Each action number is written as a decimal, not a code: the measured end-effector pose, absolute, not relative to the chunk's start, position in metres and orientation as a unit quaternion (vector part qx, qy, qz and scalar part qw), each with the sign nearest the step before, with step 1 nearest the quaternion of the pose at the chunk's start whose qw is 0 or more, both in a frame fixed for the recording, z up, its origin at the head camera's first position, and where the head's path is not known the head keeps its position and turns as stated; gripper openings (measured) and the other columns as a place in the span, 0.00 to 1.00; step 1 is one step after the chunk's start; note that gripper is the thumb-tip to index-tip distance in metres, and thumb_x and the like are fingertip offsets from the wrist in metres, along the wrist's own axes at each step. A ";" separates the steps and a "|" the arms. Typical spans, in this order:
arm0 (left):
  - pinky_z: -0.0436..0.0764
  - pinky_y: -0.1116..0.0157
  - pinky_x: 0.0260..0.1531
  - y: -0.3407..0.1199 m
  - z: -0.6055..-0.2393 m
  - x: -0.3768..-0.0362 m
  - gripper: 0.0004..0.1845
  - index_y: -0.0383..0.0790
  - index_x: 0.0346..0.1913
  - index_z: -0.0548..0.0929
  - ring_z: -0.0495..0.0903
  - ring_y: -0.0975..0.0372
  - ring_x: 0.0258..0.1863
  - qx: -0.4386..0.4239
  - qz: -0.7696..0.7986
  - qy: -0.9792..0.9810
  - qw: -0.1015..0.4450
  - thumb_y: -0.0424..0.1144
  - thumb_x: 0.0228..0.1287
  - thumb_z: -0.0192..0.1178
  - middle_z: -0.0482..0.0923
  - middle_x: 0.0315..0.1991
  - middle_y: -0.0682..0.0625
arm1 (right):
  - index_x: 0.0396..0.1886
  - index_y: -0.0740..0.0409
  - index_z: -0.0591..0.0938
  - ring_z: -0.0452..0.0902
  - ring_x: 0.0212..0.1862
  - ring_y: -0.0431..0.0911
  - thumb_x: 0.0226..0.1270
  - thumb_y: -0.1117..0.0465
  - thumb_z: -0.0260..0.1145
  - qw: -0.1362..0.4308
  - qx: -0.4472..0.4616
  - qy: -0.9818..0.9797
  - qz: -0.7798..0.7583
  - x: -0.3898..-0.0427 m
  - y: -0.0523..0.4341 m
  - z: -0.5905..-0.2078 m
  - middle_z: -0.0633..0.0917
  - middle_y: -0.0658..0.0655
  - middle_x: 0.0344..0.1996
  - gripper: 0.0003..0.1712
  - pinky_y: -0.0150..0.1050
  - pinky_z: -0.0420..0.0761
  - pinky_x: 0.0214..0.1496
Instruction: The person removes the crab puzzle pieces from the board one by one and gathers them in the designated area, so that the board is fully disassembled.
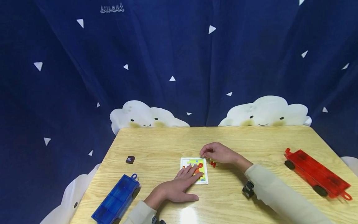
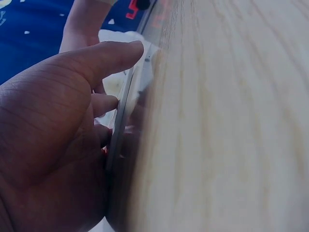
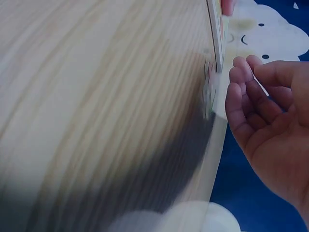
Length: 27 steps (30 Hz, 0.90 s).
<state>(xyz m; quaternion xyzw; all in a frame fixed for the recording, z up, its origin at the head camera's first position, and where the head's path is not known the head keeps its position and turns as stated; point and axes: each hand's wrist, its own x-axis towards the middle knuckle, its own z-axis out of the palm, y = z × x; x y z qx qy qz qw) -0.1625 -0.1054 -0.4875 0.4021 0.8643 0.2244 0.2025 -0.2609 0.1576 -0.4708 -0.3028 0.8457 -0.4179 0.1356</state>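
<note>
1. The crab puzzle [image 1: 206,175] lay at the middle of the desk [image 1: 223,199].
2. On it rested the left hand [image 1: 179,187], its fingers spread.
3. Near its far right corner was the right hand [image 1: 219,153], fingers bent, tips close together; I could not tell if they pinched something.
4. A loose puzzle piece [image 1: 213,164] lay just right of the puzzle.

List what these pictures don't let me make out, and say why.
- Middle of the puzzle: head view, covered by the left hand.
- Design on the loose piece: head view, too small; right wrist view, edge-on and blurred.
- Whether the right hand pinches anything: head view, too small; right wrist view, overlapping fingers.
- Near end of the blue wagon: head view, cut off by the bottom edge.
</note>
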 end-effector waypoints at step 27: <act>0.39 0.43 0.76 -0.107 -0.488 -0.163 0.44 0.50 0.85 0.48 0.30 0.47 0.81 0.407 0.232 0.859 0.209 0.61 0.76 0.53 0.35 0.83 0.42 | 0.45 0.57 0.88 0.77 0.42 0.41 0.72 0.70 0.59 0.140 -0.317 0.852 -0.394 -0.261 0.116 -0.474 0.88 0.50 0.41 0.13 0.37 0.76 0.49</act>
